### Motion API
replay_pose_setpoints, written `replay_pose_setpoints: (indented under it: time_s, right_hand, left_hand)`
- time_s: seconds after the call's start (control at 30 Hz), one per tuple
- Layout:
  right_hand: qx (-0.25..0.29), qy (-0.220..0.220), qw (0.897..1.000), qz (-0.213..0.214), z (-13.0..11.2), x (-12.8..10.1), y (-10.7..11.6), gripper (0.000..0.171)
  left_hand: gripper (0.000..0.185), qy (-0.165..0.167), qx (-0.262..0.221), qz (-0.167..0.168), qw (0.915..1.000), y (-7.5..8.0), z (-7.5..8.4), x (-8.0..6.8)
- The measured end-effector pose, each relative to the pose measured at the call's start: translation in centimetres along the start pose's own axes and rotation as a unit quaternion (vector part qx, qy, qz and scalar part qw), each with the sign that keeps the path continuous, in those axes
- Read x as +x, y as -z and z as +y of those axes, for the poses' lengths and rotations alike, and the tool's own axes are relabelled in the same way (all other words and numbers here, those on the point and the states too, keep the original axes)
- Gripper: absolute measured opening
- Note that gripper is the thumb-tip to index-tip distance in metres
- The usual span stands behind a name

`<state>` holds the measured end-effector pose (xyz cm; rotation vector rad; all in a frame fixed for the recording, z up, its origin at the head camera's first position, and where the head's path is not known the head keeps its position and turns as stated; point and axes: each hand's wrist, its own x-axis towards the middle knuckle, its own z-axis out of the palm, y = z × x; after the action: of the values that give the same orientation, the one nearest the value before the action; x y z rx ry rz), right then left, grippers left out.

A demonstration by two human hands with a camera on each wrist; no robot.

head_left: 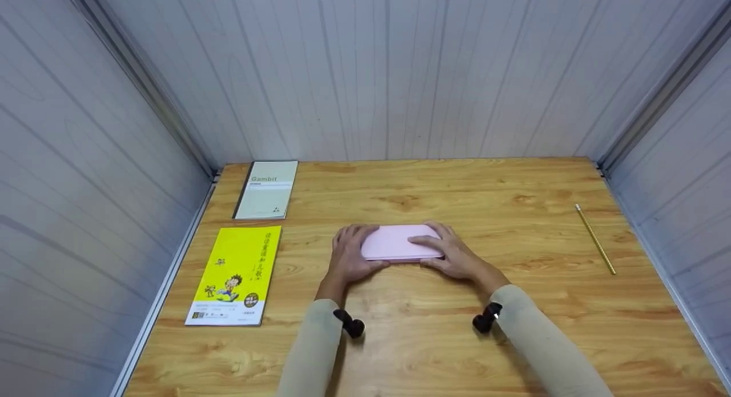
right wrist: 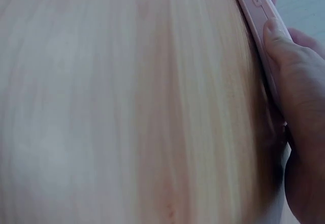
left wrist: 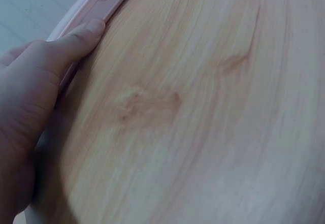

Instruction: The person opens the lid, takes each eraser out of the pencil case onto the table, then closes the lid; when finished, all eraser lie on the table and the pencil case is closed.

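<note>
case (head_left: 400, 243) mid-table (head_left: 400, 340), between hands | two books (head_left: 237, 274) left, one behind other | pencil (head_left: 595, 239) far right

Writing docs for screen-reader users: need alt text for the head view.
Two hands grip the ends of a closed pink case lying flat mid-table: left hand on its left end, right hand on its right. On the wooden table also lie a yellow book and grey notebook at left, and a pencil at far right.
</note>
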<state>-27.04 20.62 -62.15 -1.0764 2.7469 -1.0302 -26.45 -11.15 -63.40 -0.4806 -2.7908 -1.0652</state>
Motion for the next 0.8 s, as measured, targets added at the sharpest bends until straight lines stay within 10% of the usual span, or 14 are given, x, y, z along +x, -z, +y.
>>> replay_pose_setpoints:
  time_s: [0.8]
  right_hand:
    - [0.047,-0.016,0.999,0.011,-0.21,0.45,0.75,0.047]
  left_hand:
    - [0.09,-0.007,-0.003,-0.001,1.0,0.25,0.0,-0.05]
